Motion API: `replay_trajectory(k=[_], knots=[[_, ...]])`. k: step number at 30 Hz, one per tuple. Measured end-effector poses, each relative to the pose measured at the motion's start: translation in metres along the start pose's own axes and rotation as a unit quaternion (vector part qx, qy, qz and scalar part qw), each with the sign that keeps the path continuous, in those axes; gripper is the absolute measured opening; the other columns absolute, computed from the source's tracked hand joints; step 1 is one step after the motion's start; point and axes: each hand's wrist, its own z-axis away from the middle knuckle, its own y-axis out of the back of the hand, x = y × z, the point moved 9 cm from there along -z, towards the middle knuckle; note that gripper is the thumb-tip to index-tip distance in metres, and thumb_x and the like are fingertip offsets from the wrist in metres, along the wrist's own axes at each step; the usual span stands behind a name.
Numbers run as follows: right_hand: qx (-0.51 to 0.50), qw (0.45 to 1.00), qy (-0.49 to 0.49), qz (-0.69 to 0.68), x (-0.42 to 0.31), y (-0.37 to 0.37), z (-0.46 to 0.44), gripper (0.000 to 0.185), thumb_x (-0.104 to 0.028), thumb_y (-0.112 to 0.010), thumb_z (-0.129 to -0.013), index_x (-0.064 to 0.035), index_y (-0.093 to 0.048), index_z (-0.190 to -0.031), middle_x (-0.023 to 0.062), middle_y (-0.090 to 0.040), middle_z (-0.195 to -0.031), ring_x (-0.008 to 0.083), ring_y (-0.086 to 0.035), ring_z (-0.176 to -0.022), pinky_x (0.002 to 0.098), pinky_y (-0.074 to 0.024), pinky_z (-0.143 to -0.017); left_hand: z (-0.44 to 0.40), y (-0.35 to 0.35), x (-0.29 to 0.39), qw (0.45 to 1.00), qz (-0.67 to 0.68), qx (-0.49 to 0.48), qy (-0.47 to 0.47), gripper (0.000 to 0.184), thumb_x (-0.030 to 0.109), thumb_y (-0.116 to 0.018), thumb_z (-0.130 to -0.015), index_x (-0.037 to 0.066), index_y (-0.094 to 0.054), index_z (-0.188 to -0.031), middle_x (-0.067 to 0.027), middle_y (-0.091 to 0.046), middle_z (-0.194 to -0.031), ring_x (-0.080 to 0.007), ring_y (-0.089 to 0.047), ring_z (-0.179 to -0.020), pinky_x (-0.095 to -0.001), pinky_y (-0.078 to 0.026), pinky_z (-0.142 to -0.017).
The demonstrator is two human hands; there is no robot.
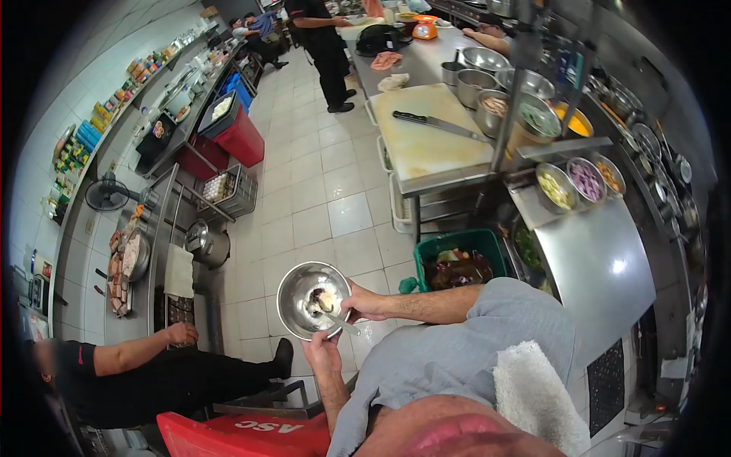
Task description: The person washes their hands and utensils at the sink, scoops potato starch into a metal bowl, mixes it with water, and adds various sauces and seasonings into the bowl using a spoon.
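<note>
A round steel bowl (297,285) is held over the tiled floor, with a pale, creamy food and a dark bit (323,298) inside. A spoon (343,323) leans in it, its handle sticking out over the rim. My right hand (364,302) grips the bowl's right side, beside the spoon handle. From below, my left hand (322,354) holds the bowl's lower rim, its fingers partly hidden behind the metal.
A cutting board (434,148) with a knife (438,124) lies on the steel table. A green bin (423,247) stands below. At lower left is a co-worker in black (175,377), near a red chair (244,436). Another person (320,57) stands farther back.
</note>
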Motion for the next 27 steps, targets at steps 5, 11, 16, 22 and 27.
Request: replay_trajectory(k=[5,11,16,22,27], knots=[[0.023,1.000,-0.006,-0.001,-0.045,0.006,-0.107,0.071,0.003,-0.047,-0.063,-0.0139,-0.024,-0.128,0.0111,-0.046,-0.099,0.0208,-0.056,-0.074,0.0352,-0.0519,-0.050,-0.113,0.020,0.022,0.998,-0.009,-0.046,0.039,0.058,0.016,-0.053,-0.083,0.012,-0.023,-0.132,-0.0117,-0.040,-0.125,-0.0254,-0.053,-0.099,-0.0380,-0.051,-0.069],[0.053,0.999,0.006,-0.007,-0.080,0.065,-0.258,0.069,0.005,-0.045,-0.062,-0.0144,-0.026,-0.126,0.0088,-0.047,-0.092,0.0180,-0.054,-0.069,0.0312,-0.0487,-0.047,-0.279,0.039,0.058,0.997,-0.051,-0.055,0.036,0.068,0.025,-0.053,-0.086,0.010,-0.012,-0.138,-0.0130,-0.031,-0.132,-0.0272,-0.050,-0.102,-0.0379,-0.049,-0.069],[0.138,0.988,0.066,-0.028,-0.148,0.099,-0.336,0.070,0.005,-0.052,-0.062,-0.0103,-0.029,-0.126,0.0092,-0.050,-0.101,0.0201,-0.058,-0.079,0.0357,-0.0519,-0.057,-0.432,0.017,0.101,0.986,-0.145,-0.067,0.050,0.069,0.031,-0.055,-0.084,0.008,-0.017,-0.136,-0.0137,-0.028,-0.135,-0.0295,-0.048,-0.106,-0.0381,-0.047,-0.074],[0.233,0.965,0.087,-0.085,-0.198,0.163,-0.437,0.071,0.006,-0.047,-0.062,-0.0129,-0.026,-0.127,0.0102,-0.046,-0.102,0.0210,-0.055,-0.080,0.0355,-0.0512,-0.055,-0.627,-0.051,0.110,0.968,-0.191,-0.147,0.069,0.065,0.027,-0.056,-0.085,0.005,-0.021,-0.135,-0.0143,-0.029,-0.135,-0.0291,-0.050,-0.105,-0.0380,-0.047,-0.074],[0.256,0.957,0.101,-0.091,-0.268,0.227,-0.543,0.072,0.007,-0.046,-0.061,-0.0143,-0.027,-0.127,0.0093,-0.046,-0.108,0.0219,-0.054,-0.088,0.0383,-0.0519,-0.062,-0.812,-0.018,0.067,0.954,-0.258,-0.105,0.108,0.062,0.027,-0.058,-0.084,0.003,-0.027,-0.132,-0.0137,-0.042,-0.121,-0.0245,-0.053,-0.098,-0.0332,-0.048,-0.070]])
